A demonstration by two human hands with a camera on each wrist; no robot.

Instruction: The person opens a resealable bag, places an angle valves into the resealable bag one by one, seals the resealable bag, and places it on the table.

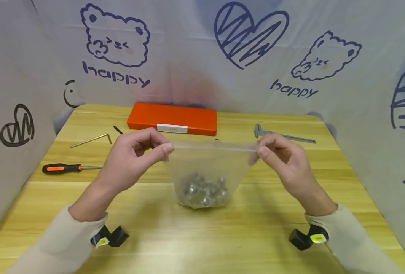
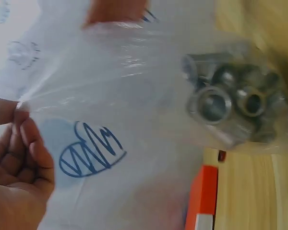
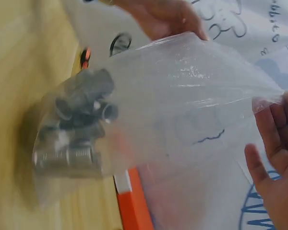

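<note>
Between the two hands hangs a clear plastic bag [image 1: 209, 163], its top edge stretched taut. Several silvery metal cylindrical parts [image 1: 204, 190], some with round holes, lie heaped in its bottom. My left hand [image 1: 130, 160] pinches the top left corner between thumb and forefinger. At the opposite corner my right hand [image 1: 288, 163] pinches the bag the same way. Both wrist views show the bag [image 2: 110, 81] and the metal parts [image 3: 77, 129] up close, blurred in places. Whether the bag's bottom touches the table I cannot tell.
An orange-red case [image 1: 173, 116] with a white label lies at the table's back. Left are a screwdriver [image 1: 63, 168], a hex key [image 1: 91, 140] and a small black rod [image 1: 118, 129]. A grey caliper [image 1: 284, 135] lies behind my right hand. White drawn-on sheets [image 1: 188, 49] enclose the table [image 1: 154, 243].
</note>
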